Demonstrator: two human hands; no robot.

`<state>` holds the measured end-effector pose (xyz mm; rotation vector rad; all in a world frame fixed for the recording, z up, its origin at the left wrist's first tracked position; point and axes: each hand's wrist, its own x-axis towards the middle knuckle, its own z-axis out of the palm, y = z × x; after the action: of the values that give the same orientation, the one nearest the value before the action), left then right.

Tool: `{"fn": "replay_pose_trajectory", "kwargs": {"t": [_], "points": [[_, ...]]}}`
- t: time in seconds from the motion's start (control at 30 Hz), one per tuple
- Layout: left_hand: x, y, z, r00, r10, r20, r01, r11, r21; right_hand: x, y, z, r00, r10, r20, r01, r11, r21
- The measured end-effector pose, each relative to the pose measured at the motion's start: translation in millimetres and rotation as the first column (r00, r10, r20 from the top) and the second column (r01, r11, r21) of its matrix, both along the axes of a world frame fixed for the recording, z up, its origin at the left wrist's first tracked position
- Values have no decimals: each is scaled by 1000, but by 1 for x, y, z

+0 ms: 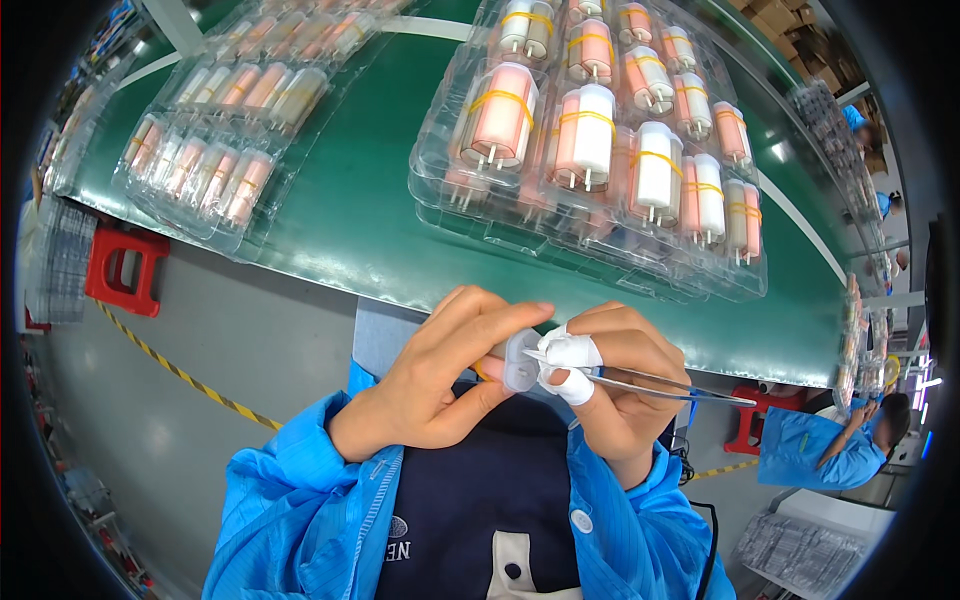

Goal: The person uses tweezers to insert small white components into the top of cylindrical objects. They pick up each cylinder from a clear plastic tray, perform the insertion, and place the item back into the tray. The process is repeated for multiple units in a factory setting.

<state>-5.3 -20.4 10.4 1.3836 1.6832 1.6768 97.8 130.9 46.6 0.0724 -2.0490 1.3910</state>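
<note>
My left hand (430, 375) is closed round a small translucent plastic case (521, 362), its end turned toward my right hand. A bit of yellow band shows beside my fingers; most of the case is hidden in my grip. My right hand (630, 380), with white tape on the thumb and a fingertip, pinches metal tweezers (670, 385). Their tips are at the end of the case, and their back end points right. Both hands are in front of the green table's (370, 150) near edge. Whatever lies between the tweezer tips is too small to make out.
Stacked clear trays (480, 225) hold several pink, white and grey cases with yellow bands and metal prongs. More filled trays (200, 215) lie at the left. Red stools (128, 270) stand at the table's edge. A person in blue (820, 445) is at the right.
</note>
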Motion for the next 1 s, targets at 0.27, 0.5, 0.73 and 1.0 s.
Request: {"fn": "replay_pose_trajectory", "kwargs": {"t": [0.27,0.5,0.73,1.0], "points": [[1,0,-1,1000,-4,-27,4,1000,9,1,0,1,999,4,35,-2,999,-33],[2,2,-2,999,36,-26,-36,999,19,0,1,7,994,21,103,-17,999,-38],[3,13,-14,977,162,-142,-118,954,275,5,-9,2,991,-65,-118,38,974,-222],[12,12,-12,953,302,-8,-293,930,222,5,-9,1,991,-80,-107,63,985,-158]]}}
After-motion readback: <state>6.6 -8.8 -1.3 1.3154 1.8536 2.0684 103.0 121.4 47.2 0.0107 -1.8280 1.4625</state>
